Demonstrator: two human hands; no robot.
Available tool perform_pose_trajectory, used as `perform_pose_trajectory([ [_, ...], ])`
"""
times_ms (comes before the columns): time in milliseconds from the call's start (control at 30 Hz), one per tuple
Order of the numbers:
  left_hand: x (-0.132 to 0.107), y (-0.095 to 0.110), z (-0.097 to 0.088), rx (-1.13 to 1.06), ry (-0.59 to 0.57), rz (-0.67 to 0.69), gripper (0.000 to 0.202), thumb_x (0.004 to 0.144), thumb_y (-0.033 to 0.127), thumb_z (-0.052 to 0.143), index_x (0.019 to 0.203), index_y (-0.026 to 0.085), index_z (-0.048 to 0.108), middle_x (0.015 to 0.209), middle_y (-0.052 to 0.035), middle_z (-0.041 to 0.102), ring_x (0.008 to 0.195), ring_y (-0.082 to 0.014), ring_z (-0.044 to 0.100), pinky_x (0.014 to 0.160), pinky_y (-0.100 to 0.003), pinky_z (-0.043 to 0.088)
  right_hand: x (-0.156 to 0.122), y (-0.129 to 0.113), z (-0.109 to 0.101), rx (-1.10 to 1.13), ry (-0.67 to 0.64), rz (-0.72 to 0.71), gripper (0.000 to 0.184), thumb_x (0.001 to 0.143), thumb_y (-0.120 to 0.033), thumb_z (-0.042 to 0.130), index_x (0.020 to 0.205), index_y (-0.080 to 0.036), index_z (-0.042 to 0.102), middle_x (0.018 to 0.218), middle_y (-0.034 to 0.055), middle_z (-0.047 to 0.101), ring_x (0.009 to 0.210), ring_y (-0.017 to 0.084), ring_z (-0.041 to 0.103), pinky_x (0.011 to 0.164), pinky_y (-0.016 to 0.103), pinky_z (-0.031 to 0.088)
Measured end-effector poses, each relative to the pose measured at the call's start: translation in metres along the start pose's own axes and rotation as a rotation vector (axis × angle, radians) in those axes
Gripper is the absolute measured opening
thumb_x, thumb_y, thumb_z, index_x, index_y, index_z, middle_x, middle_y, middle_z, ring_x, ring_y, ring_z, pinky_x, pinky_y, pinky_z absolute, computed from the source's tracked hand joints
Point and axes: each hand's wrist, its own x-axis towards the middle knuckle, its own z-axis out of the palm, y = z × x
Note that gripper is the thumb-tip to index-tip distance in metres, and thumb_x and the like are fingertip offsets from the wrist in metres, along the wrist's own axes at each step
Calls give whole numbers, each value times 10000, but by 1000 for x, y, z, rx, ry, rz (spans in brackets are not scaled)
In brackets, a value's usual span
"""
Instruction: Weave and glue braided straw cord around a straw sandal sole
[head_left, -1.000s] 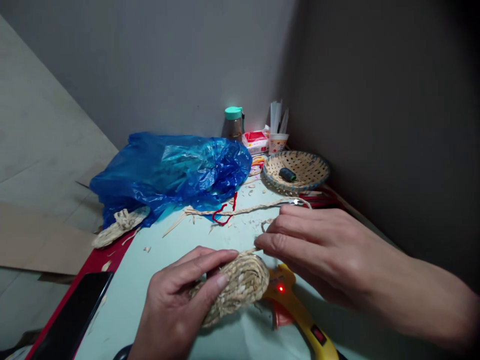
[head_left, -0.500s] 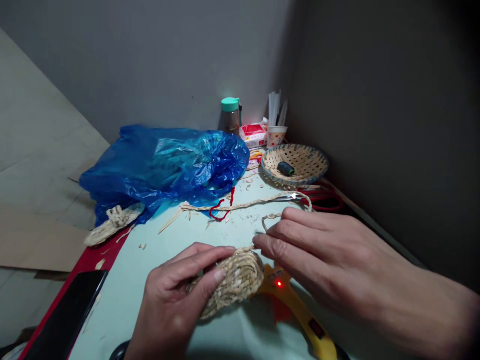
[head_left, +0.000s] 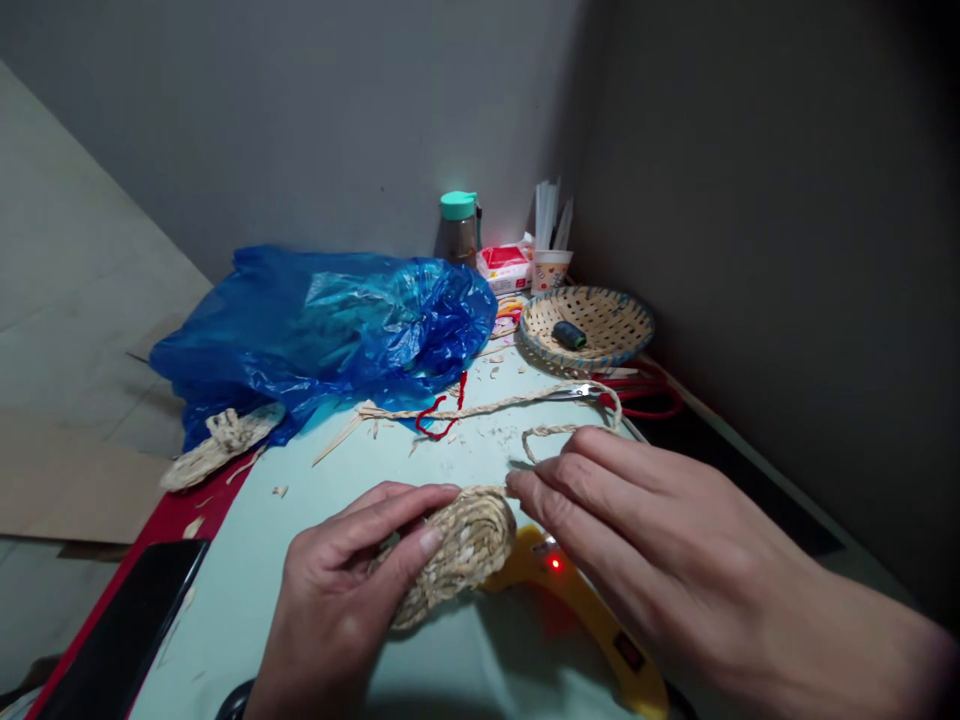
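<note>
My left hand (head_left: 360,590) grips a coiled oval of braided straw (head_left: 469,545), thumb on its near face and fingers behind. From the coil's top edge the straw braid (head_left: 510,402) runs to my right hand (head_left: 637,540), whose fingertips are closed on it. Beyond that hand the braid loops back and stretches left across the table, ending in loose strands. A yellow glue gun (head_left: 577,600) with a lit red light lies beneath, partly hidden by the coil and my right hand.
Behind the hands are a blue plastic bag (head_left: 322,320), a woven basket (head_left: 622,325) with a dark thread spool (head_left: 570,335), red-handled scissors (head_left: 649,392), a bottle (head_left: 459,228) and a paper cup (head_left: 551,272). Red yarn (head_left: 442,415), a straw piece (head_left: 221,450) and a phone (head_left: 112,625) lie leftward.
The straw coil in my left hand has shifted slightly left and tilted more upright. My right hand stays closed on the braid, almost in the same place.
</note>
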Motion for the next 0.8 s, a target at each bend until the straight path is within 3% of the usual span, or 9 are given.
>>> perform_pose_trajectory([
  [167,0,-2,0,13,43,4,137,759,231,765,846,297,848,913,-13,809,848,-200,724,746,-246,593,-3,-1,4,37,17,2,282,911,19,477,814,-19,739,697,110,624,621,226,503,538,380,439],
  [433,-1,0,-1,15,67,-49,126,749,267,786,850,314,845,915,11,807,837,-165,722,719,-185,571,-8,-4,13,27,30,38,251,921,-2,498,889,6,746,685,95,578,630,212,431,522,374,371],
  [633,0,1,0,12,98,-99,136,722,307,799,845,270,845,919,-25,808,859,-215,729,758,-266,605,-11,-5,18,18,77,41,235,924,3,524,1023,67,727,724,122,644,649,219,484,529,365,440],
  [800,0,1,0,-2,117,-117,133,720,299,809,848,296,843,927,1,808,867,-181,726,772,-212,583,-8,-3,19,73,57,38,233,929,15,495,988,72,713,750,139,645,675,233,525,559,384,513],
])
